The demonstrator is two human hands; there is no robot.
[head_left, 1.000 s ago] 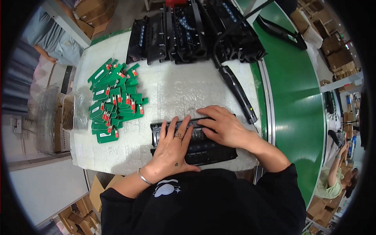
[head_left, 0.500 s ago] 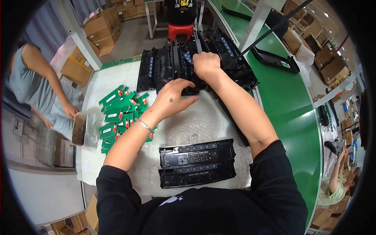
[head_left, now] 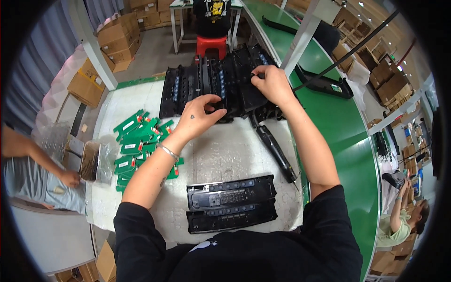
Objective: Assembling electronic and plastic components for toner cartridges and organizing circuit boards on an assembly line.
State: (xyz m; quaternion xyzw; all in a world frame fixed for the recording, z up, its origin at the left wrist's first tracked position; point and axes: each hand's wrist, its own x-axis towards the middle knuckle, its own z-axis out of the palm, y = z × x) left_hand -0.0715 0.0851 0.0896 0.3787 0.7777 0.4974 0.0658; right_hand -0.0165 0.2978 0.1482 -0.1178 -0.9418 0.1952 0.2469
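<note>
Several black plastic housings (head_left: 171,96) with rows of dark round buttons lie side by side at the table's far end. My right hand (head_left: 275,84) is closed on the edge of a black plastic panel (head_left: 253,96), which is tilted over the right part of this pile. My left hand (head_left: 203,116) hovers at the pile's near edge, fingers curved and thumb apart, with nothing visible held. A black electric screwdriver (head_left: 276,150) with a thin bit lies right of the table's middle. Two black housings (head_left: 230,192) lie one behind the other close to my body.
Green circuit boards (head_left: 134,148) with red and white parts are heaped at the left. Beyond them stands a box lined with clear plastic (head_left: 96,162), with a person's hand (head_left: 69,178) beside it. A green conveyor (head_left: 336,145) runs along the right, carrying a black frame (head_left: 326,84).
My right hand has moved right, bringing the black panel across the pile. The screwdriver now shows fully. My left hand has shifted slightly left. The person at the left has moved nearer.
</note>
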